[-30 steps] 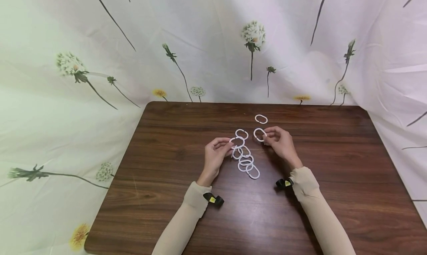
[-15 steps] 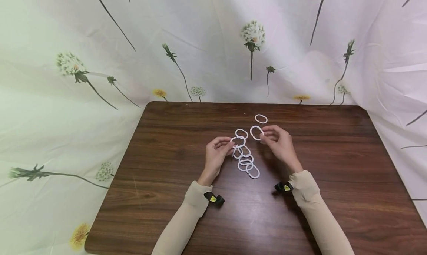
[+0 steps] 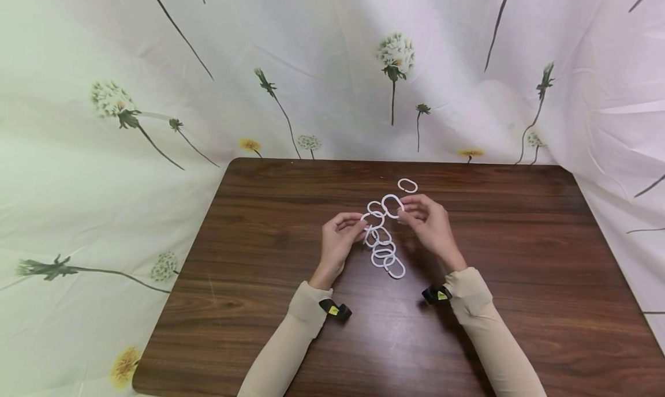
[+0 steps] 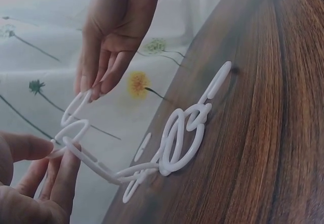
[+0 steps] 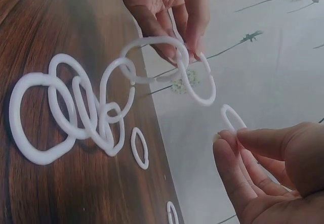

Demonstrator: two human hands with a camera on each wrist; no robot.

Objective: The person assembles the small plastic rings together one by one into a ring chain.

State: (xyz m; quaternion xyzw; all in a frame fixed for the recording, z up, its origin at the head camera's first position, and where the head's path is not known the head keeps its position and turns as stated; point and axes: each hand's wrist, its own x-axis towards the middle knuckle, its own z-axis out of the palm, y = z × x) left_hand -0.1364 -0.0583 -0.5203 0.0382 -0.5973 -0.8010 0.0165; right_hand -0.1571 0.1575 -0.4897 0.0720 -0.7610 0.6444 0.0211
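Several white oval plastic rings, each with a small gap, are joined into a chain (image 5: 16,112) that lies partly on the wooden table. My left hand (image 3: 337,246) pinches its raised end link (image 5: 200,101) between thumb and fingers. A single white ring (image 3: 391,196) is held by my right hand (image 3: 430,223), its thumb and fingertips at one end. That ring hangs above the table, close to the right of the link in my left hand. In the left wrist view its lower end comes right at the upper edge of that link.
Two loose white rings lie on the brown wooden table (image 3: 249,247): a far ring (image 3: 406,180) near the back edge and a nearer ring (image 3: 374,202) just behind the chain. A white curtain with dandelion prints (image 3: 332,68) hangs behind the table.
My right hand has moved left with its ring, which now overlaps the nearer loose ring in the head view. The left hand has shifted only slightly to the right, still pinching the link.
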